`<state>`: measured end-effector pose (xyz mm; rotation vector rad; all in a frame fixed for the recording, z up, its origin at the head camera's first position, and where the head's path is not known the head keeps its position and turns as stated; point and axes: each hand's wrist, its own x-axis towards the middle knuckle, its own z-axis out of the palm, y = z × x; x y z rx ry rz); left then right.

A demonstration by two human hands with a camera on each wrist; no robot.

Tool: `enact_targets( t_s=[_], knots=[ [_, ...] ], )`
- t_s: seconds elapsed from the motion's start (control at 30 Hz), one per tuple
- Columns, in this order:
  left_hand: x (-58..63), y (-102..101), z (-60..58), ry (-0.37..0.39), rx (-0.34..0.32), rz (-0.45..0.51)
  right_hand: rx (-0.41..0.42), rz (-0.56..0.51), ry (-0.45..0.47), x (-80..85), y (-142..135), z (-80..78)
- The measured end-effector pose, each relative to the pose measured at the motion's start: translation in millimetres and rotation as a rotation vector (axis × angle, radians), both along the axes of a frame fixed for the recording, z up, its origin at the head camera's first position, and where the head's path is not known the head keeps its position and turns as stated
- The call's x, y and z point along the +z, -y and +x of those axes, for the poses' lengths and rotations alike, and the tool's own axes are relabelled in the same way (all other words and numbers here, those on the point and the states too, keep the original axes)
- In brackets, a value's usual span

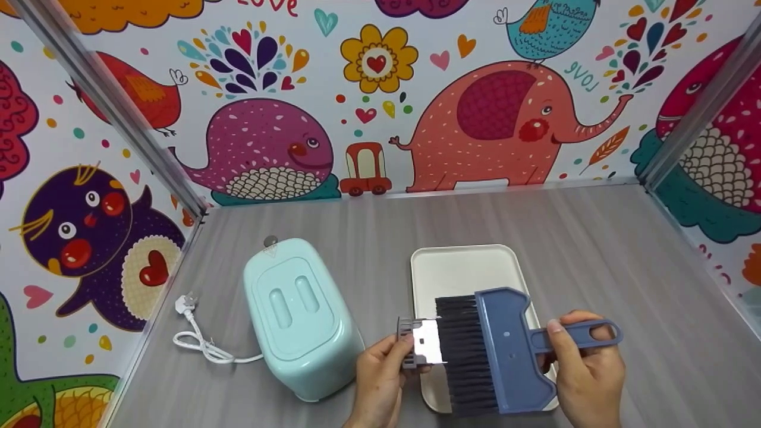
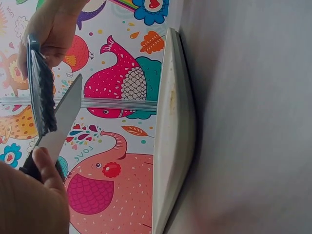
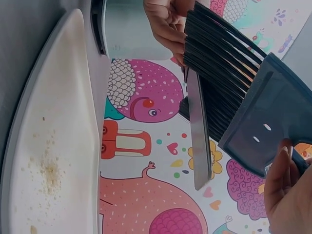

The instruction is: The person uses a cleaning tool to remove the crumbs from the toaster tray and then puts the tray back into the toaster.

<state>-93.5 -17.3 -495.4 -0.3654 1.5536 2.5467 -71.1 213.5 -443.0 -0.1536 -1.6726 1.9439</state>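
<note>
Metal plate (image 1: 431,348) is pinched in your left hand (image 1: 380,374), above the white tray (image 1: 464,267); your right hand (image 1: 591,371) grips the brush (image 1: 514,356). Better to sweep lightly, inside the tray's edges, where crumbs (image 3: 49,175) lie.

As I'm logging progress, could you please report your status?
Right hand grips brush; left hand holds metal plate. Both held above white tray, crumbs on it. Nothing visibly in the way.

Left hand (image 1: 381,371): bare, with fingers, thumb and the visible part of the wrist uncovered. Right hand (image 1: 590,370): likewise bare, uncovered down to the lower edge of the head view; thumbnail (image 1: 554,324) appears short.
</note>
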Motion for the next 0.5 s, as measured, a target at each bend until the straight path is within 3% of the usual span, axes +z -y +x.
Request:
enact_targets(
  t_s=[0.5],
  knots=[
    [2.0, -0.3, -2.1, 0.047, 0.039, -0.015, -0.095, 0.081, 0.067, 6.9, -13.1, -4.5]
  ],
)
